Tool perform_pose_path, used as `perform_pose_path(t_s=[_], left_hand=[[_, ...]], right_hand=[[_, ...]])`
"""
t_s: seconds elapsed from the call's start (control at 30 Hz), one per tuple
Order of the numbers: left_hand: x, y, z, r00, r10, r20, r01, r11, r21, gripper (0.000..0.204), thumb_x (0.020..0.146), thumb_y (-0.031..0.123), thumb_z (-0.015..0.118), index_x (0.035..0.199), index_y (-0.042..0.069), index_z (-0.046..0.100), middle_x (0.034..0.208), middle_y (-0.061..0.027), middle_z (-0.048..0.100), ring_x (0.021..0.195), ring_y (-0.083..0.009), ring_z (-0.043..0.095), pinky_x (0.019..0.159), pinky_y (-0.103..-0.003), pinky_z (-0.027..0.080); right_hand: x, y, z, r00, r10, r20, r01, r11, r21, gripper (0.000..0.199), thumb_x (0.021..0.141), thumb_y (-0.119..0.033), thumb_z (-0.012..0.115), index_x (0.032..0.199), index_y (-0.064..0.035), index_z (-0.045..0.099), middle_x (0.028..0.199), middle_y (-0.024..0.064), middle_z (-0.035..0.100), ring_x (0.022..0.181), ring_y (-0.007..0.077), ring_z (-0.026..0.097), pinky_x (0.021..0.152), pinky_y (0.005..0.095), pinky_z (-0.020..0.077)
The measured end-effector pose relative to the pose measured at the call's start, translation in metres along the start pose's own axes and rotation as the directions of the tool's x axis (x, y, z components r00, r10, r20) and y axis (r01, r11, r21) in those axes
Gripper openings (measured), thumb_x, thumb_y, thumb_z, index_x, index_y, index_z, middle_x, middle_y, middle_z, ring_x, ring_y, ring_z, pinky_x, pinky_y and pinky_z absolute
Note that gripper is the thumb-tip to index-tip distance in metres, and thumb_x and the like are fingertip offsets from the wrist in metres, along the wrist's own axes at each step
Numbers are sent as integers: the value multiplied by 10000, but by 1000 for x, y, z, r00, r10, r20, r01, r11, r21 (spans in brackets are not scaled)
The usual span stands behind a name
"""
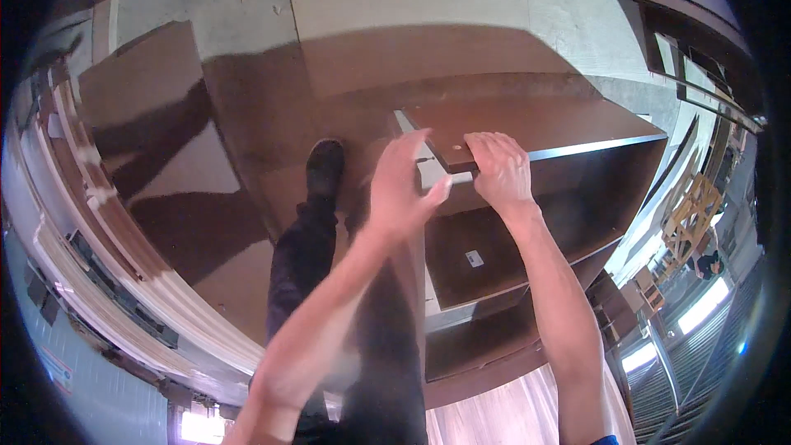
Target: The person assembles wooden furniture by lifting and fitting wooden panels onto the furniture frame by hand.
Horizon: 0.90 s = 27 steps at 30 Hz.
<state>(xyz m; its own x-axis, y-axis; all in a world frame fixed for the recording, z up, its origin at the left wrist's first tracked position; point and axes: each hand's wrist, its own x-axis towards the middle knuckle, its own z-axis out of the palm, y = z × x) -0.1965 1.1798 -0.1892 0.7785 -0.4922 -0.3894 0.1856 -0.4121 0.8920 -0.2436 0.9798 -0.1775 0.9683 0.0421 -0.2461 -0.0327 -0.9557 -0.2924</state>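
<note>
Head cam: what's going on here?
A person stands over a dark brown panel cabinet. The right hand grips the front edge of its top panel, fingers curled over it. The left hand is open at the panel's corner, blurred. One black shoe rests on a brown board lying on the floor.

Bright daylight glares white from openings at the lower right and lower left, while a hard-edged shadow crosses the pale floor [461, 0]. The left hand [400, 189] is motion-blurred, and straight edges bow strongly toward the dark round rim.
</note>
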Motion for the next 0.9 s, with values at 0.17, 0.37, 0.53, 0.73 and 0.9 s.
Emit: perform_pose_path(t_s=[0.17,0.37,0.53,0.73,0.9], left_hand=[[17,10,7,966,51,254,-129,944,302,404,846,271,692,1204,98,625,1159,-129,659,1044,-337,619,960,-433,488],[12,-8,16,979,120,165,-171,922,346,423,817,159,707,1226,94,622,1193,-106,658,1002,-310,646,874,-403,538],[15,-4,33,973,165,160,-207,933,295,448,796,134,735,1226,82,621,1204,-136,656,1036,-308,650,889,-397,538],[15,-20,13,970,193,146,-228,929,293,507,759,132,767,1240,78,615,1185,-136,659,1031,-317,647,877,-394,541],[19,-14,18,971,191,141,-223,936,274,509,749,127,772,1231,75,617,1196,-135,650,1033,-307,643,883,-386,536]], right_hand=[[-11,-2,1,1000,8,-8,-8,1000,-8,370,716,21,628,1084,-15,642,1089,145,682,1099,303,630,1038,451,445],[-83,-28,81,514,855,-67,-497,360,790,534,942,-163,538,1426,-38,350,1455,153,410,1317,279,426,1102,437,343],[-85,-17,205,578,687,440,-116,-465,878,528,967,-232,492,1451,-78,348,1442,109,428,1318,281,420,1109,433,336],[-69,-69,215,494,599,630,-129,-666,735,514,959,-245,470,1435,-74,376,1422,113,449,1300,291,439,1102,450,347],[-63,-60,195,462,609,645,-116,-680,724,506,953,-256,452,1421,-71,399,1407,115,467,1285,299,455,1096,464,357]])
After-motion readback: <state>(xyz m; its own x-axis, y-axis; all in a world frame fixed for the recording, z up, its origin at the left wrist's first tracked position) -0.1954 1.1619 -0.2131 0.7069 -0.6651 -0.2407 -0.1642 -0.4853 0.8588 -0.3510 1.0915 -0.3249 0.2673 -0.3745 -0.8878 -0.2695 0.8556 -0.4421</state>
